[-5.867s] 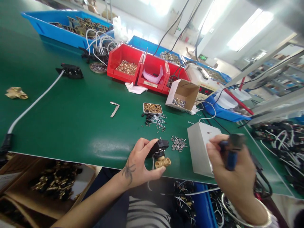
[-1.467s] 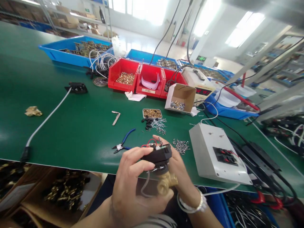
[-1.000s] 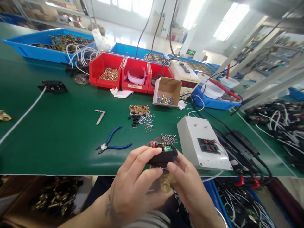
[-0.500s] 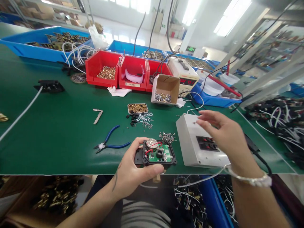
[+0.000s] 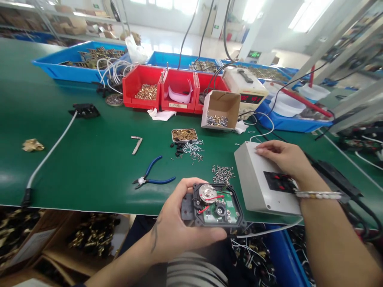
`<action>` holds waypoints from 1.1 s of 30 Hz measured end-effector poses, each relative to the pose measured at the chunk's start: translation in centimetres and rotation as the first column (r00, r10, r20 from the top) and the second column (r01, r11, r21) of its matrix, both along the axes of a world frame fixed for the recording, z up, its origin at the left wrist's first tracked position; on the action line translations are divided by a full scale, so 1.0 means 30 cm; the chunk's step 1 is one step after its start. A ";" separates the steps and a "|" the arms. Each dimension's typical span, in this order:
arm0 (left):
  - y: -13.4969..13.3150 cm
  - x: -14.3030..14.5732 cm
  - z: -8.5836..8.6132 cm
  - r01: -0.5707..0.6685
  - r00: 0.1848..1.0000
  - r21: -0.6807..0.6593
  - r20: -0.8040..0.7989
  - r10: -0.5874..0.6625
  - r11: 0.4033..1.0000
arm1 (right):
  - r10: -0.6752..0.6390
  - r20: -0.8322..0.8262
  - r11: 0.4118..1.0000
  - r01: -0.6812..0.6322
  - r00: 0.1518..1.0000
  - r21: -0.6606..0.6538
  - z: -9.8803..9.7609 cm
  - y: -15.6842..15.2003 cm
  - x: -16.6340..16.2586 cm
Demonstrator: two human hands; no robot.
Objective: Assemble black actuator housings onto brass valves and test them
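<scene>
My left hand (image 5: 179, 225) is wrapped around a black plastic housing (image 5: 241, 207), thumb along its near side. The housing is open at the top and shows a green circuit board (image 5: 230, 203), a round silver motor-like part (image 5: 207, 193) and red wires. A white cable (image 5: 269, 232) runs from beside the housing toward a grey box (image 5: 254, 183). At the box's upper left part, my right hand (image 5: 279, 157) rests with fingertips pressed together; they cover whatever is under them. Black terminals with red parts (image 5: 277, 180) sit on the box below that hand.
Blue-handled cutters (image 5: 161, 181), loose screws (image 5: 223, 174) and a small tray of brass parts (image 5: 184, 134) lie on the green table (image 5: 113, 167). Behind stand red bins (image 5: 140, 101), a cardboard box (image 5: 220, 123), a power supply (image 5: 243, 85) and blue trays (image 5: 60, 71).
My right hand has come down onto the grey box and its fingers have closed together. My left hand still holds the housing, now tilted more toward me. The view has shifted left.
</scene>
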State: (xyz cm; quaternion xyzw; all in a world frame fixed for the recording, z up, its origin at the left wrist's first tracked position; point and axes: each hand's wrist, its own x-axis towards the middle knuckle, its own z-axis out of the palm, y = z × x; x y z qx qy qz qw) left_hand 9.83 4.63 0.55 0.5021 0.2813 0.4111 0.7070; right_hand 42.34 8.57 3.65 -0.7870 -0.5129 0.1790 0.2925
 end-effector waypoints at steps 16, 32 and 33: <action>-0.011 -0.002 -0.004 0.076 0.997 -0.020 -0.018 -0.076 0.997 | -0.008 0.040 0.994 0.004 0.999 0.107 -0.051 0.006 0.035; -0.022 -0.004 0.007 0.060 0.996 -0.114 -0.061 -0.067 0.992 | -0.035 0.058 0.992 0.028 0.998 0.123 -0.059 0.014 0.032; -0.020 -0.001 0.005 0.040 0.997 -0.135 -0.059 -0.048 0.990 | -0.032 0.060 0.992 0.025 0.998 0.124 -0.061 0.014 0.033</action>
